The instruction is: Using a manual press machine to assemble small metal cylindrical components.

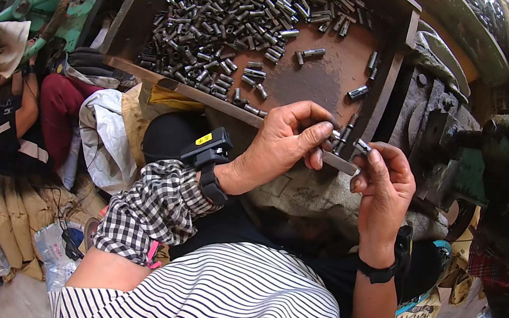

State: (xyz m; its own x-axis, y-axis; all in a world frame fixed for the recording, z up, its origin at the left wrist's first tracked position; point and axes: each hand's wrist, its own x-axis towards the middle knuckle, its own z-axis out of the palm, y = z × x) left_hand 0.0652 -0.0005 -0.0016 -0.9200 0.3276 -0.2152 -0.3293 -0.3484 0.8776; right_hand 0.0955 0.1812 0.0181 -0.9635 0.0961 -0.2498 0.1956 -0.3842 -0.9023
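A short metal sleeve (363,147) sits above the near right corner of the tray (347,56), pinched by the right hand (387,189), thumb against curled fingers; the left hand (286,132), also nearly closed, seems to pinch a small metal piece (336,134) beside it; the step looks like handling single parts, and the next move calls for steady fingertips; both wrists angle inward; a heap of sleeves (225,14) lies beyond.
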